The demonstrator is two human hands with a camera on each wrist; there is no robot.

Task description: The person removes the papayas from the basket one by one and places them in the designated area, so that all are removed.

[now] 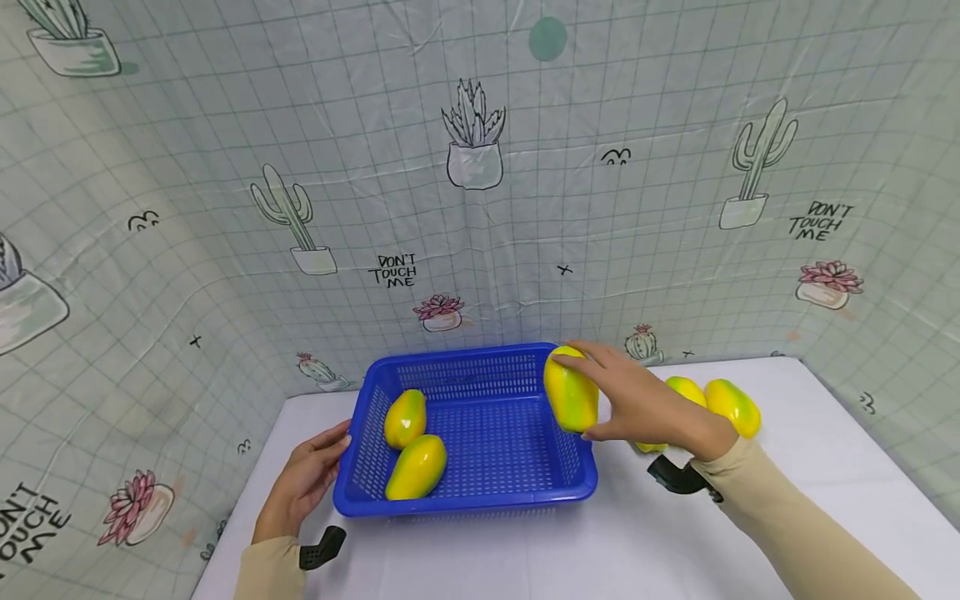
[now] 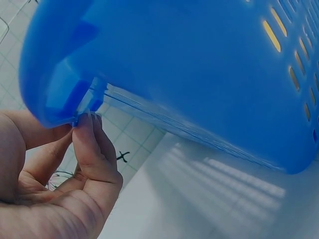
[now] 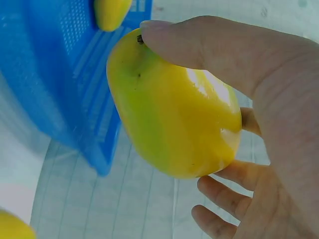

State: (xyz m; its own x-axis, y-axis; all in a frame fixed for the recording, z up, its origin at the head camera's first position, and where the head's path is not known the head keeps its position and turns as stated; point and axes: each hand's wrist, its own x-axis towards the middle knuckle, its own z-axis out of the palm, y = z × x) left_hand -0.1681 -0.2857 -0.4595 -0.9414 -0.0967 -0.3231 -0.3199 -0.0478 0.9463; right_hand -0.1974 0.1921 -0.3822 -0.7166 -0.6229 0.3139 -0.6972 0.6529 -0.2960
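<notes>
- mango (image 1: pixel 572 390), plump, glossy yellow with a green streak, held up at the rim of the blue basket (image 1: pixel 465 505), between two and three o'clock.
- right hand (image 1: pixel 647 402) gripping it, thumb and fingers spread just as wide as the fruit.
- two more mangoes (image 1: pixel 417 467) lie close together inside, towards eight and nine o'clock; loose mangoes (image 1: pixel 738 408) sit on the white table (image 1: pixel 480 558) out at three.
- right wrist view gives me the dark stem nub (image 3: pixel 140 39) by the thumb tip, lost from the head view.
- left wrist view shows the left hand (image 1: pixel 307 479) pinching the basket's lip, fingers curled; from the head, that grip is mostly hidden.
- right forearm (image 1: pixel 810 525) slants in from four o'clock, left forearm (image 1: pixel 270 571) from seven.
</notes>
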